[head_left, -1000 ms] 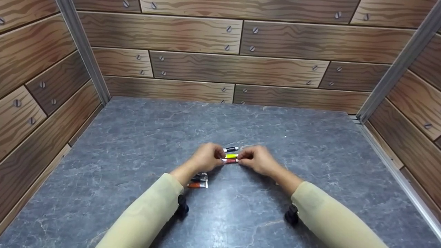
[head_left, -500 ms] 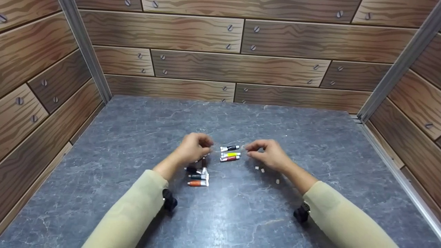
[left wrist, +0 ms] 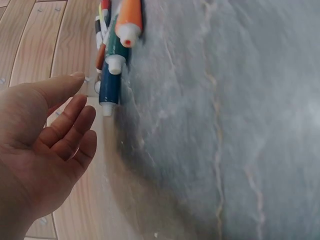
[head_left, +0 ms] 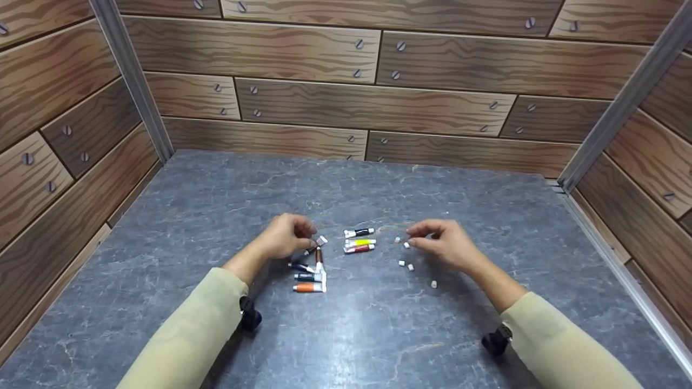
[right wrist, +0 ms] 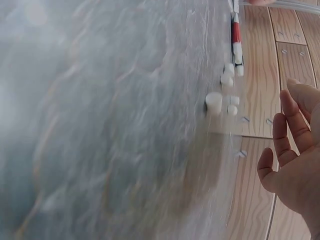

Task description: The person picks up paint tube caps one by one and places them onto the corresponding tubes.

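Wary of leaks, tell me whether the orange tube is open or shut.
Apparently open: the orange tube has a reddish hole in its tip.

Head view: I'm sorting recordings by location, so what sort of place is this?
Probably a purpose-built booth for tabletop work: walls on three sides, their plank pattern seemingly printed, metal posts at the two far corners, and a marbled table between them.

The grey, pale-veined table (head_left: 357, 189) is enclosed far, left and right by plank-patterned walls (head_left: 313, 102); the far corners are marked by metal posts (head_left: 131, 81), the right edge by a metal rail (head_left: 638, 296).
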Tool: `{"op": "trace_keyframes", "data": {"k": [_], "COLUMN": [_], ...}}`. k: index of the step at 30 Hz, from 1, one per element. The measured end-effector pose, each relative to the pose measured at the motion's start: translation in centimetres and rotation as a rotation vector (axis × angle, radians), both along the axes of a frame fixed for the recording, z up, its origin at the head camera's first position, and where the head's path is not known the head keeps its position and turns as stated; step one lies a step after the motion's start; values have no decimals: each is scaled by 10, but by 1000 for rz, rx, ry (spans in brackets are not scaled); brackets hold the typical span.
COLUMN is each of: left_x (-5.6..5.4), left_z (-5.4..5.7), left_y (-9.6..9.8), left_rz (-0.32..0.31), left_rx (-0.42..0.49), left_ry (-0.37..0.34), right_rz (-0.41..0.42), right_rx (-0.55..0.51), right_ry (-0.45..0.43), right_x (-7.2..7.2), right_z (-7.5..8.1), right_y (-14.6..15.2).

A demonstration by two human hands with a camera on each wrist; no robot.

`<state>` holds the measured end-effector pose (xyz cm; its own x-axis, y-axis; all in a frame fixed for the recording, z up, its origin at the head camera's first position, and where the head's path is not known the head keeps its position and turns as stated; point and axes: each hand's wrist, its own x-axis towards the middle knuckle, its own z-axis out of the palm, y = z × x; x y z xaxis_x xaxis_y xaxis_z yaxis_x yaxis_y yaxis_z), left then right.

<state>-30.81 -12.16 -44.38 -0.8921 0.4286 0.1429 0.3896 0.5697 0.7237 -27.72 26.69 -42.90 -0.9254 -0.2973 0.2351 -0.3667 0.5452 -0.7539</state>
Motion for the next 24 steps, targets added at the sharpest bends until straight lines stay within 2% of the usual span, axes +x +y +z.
{"op": "trace_keyframes", "data": {"k": [7, 15, 24], "left_x": [-1, -5, -9], "left_z": [-3, -6, -6], "left_y": [1, 5, 15], "left_rz": [5, 28, 82], "left_rx": [-36, -46, -92], "left_ry": [-19, -21, -11], "right_rz": [-14, 39, 78], "right_rx": [-9, -39, -3], "right_ry": [-26, -52, -72], "right_x": [11, 19, 30], "right_z": [-1, -7, -12], "right_y": [19, 35, 47]}}
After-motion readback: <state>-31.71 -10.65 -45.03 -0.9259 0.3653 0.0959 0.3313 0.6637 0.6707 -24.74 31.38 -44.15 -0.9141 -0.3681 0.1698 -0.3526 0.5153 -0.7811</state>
